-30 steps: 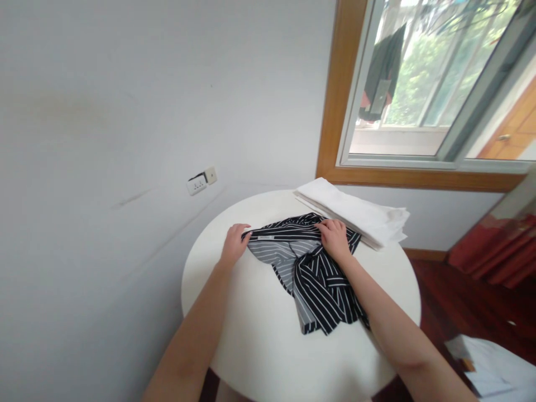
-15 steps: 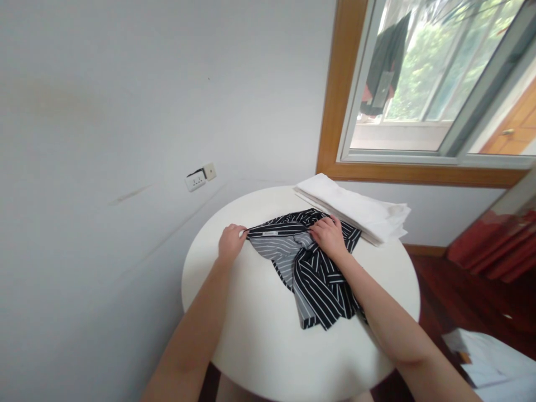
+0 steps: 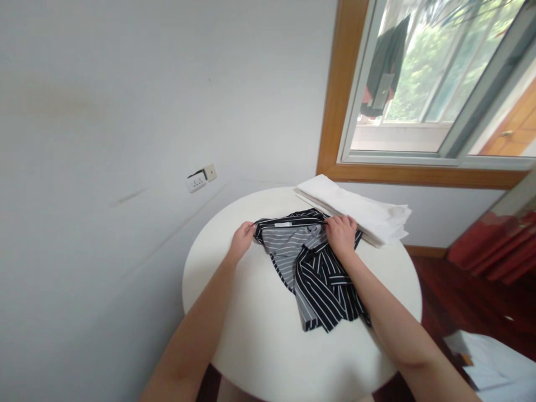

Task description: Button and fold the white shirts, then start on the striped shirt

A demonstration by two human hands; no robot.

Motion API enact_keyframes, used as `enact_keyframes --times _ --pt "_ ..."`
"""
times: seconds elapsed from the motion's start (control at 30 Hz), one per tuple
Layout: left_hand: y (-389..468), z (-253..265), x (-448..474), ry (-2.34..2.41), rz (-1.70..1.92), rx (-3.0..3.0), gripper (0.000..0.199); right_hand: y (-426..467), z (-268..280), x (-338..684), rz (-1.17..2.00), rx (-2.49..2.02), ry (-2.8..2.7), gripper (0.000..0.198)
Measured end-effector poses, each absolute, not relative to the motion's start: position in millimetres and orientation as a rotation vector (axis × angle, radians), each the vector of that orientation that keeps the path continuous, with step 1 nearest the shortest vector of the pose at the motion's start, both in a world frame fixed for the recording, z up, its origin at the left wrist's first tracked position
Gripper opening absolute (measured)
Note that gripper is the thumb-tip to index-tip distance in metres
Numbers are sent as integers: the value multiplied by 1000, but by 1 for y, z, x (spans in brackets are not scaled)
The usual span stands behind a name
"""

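A black shirt with white stripes [image 3: 322, 285] lies rumpled on the round white table [image 3: 259, 335]. Its paler grey inner side faces up at the left, and a small white label shows on the collar band. My left hand [image 3: 243, 239] pinches the band's left end between thumb and fingers. At the other end of the band, my right hand [image 3: 341, 234] is closed on the cloth, its fingertips partly hidden. Between the two hands the band runs nearly straight. The lower folds and sleeve rest on the tabletop toward me.
Folded white sheets [image 3: 354, 206] lie at the table's back right, close to my right hand. A wall with a socket [image 3: 196, 181] borders the left. Beyond the table is a wood-framed window [image 3: 419, 170]. White material [image 3: 494, 363] sits low at the right.
Both hands have moved to the right, carrying the collar band with them. The band is now stretched straighter between them, and the shirt's left end has shifted rightward.
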State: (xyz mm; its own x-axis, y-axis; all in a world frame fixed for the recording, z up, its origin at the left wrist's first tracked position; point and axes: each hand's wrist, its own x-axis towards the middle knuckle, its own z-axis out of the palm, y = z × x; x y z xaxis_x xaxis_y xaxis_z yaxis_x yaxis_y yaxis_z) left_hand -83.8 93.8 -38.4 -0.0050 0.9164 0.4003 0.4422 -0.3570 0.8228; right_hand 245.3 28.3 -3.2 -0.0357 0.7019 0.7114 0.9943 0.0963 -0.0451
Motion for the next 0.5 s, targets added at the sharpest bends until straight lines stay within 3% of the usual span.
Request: enact_keyframes --times 0.23,0.5 --pt "74 -20 -79 1571 1236 2178 31 29 0 245 -644 -1739 -1772 15" --pt "60 -6 -80 1493 817 2557 45 28 4 252 -630 -1815 -1738 23"
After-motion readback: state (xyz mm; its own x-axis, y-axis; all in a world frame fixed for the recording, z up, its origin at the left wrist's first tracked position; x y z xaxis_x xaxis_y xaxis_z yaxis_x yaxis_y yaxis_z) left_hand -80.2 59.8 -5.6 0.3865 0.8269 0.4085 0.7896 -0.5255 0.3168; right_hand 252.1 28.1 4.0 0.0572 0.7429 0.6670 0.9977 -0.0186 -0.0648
